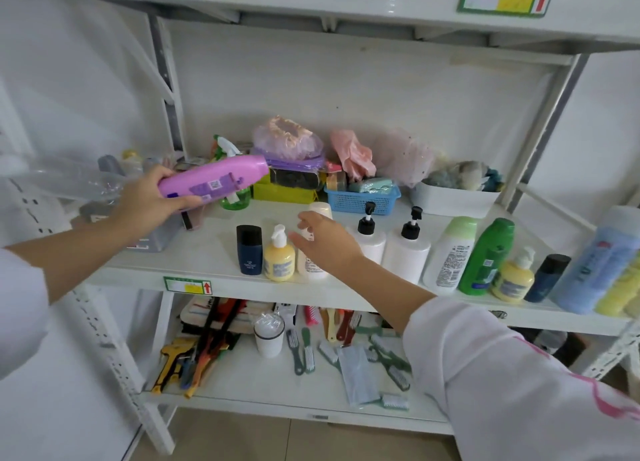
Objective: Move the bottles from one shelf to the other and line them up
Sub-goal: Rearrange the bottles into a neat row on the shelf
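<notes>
The left hand [149, 204] grips the sideways pink plastic bottle [213, 180]; stand it beside the dark-blue bottle [249, 249]. The right hand [325, 240] hovers wide, empty.

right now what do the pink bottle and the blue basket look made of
Pink bottle: likely glossy plastic, with a bright highlight along its smooth side and a stuck-on label. Blue basket: probably moulded plastic, matte, with walls of fine even mesh.
</notes>
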